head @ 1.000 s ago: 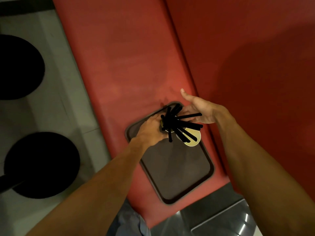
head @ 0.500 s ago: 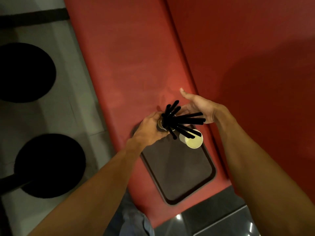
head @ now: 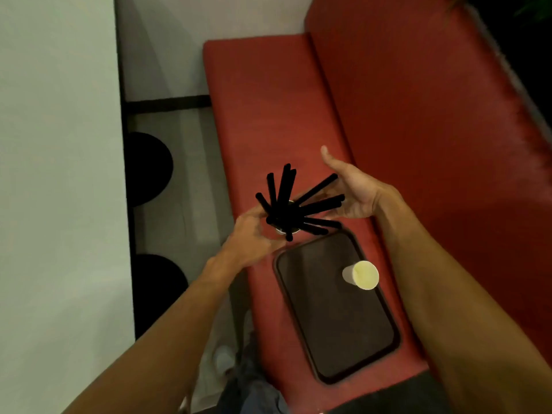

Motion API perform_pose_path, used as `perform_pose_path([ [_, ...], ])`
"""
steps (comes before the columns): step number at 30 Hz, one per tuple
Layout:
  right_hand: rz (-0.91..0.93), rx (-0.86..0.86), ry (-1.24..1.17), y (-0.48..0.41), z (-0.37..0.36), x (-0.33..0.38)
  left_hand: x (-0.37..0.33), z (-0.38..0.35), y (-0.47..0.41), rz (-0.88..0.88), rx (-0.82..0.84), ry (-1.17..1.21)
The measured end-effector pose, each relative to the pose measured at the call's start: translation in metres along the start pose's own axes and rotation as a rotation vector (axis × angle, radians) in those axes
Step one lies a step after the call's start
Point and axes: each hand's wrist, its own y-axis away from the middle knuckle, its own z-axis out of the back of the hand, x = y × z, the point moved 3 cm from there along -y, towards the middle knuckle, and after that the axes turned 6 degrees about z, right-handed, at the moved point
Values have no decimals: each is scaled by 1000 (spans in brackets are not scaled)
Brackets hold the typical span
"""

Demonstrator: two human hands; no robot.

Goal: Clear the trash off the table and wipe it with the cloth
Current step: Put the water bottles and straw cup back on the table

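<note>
Two hands: straw holder (head: 287,227) is gripped by the left hand (head: 254,234), right hand (head: 354,194) is spread wide open beside the black straws (head: 316,206).
Changed: holder is now carried clear of the tray (head: 334,333), no longer beside the paper cup (head: 360,275).
Trash: paper cup is left standing on the tray, on the red seat (head: 268,115).
Meaning: tabletop (head: 53,174) probably gets wiped soon.

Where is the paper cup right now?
Head view, right of centre: the paper cup sits on the dark tray near its right edge, on the red bench, below the right hand.
</note>
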Motion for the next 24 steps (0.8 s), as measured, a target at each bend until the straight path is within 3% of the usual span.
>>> perform_pose_path([
  [12, 316, 113, 127, -8, -141, 117, -57, 156, 75, -75, -309, 129],
  [24, 599, 212, 22, -53, -290, 186, -72, 301, 115, -17, -648, 175],
])
